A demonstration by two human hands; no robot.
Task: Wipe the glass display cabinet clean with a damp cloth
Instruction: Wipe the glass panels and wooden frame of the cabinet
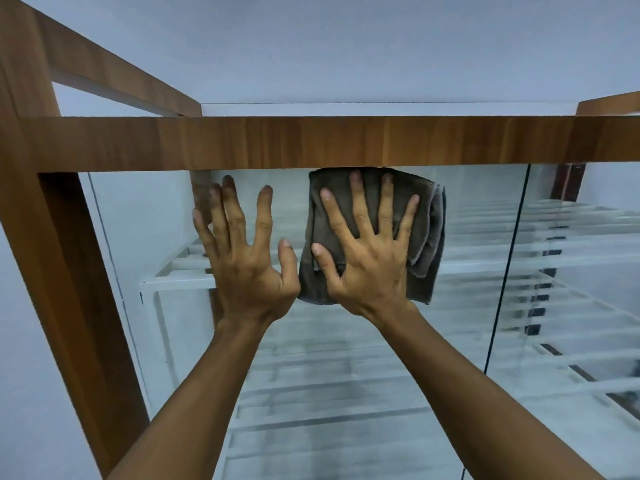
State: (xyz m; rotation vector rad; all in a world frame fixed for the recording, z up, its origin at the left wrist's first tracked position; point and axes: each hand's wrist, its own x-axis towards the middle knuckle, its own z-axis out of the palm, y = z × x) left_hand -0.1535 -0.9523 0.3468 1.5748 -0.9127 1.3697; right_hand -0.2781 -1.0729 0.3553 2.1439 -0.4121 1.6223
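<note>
The glass display cabinet fills the view, with a brown wooden frame (pixel 311 142) and a clear front pane (pixel 145 220). A folded grey cloth (pixel 427 237) lies flat against the glass just under the top rail. My right hand (pixel 367 258) presses on the cloth with straight, spread fingers. My left hand (pixel 242 258) rests flat on the bare glass beside the cloth, fingers spread, its thumb close to the cloth's left edge.
White slatted shelves (pixel 180 271) show behind the glass at several levels. A dark vertical seam (pixel 509 271) splits the front pane to the right of the cloth. The frame's left wooden post (pixel 69 289) slants down. A pale wall and ceiling surround the cabinet.
</note>
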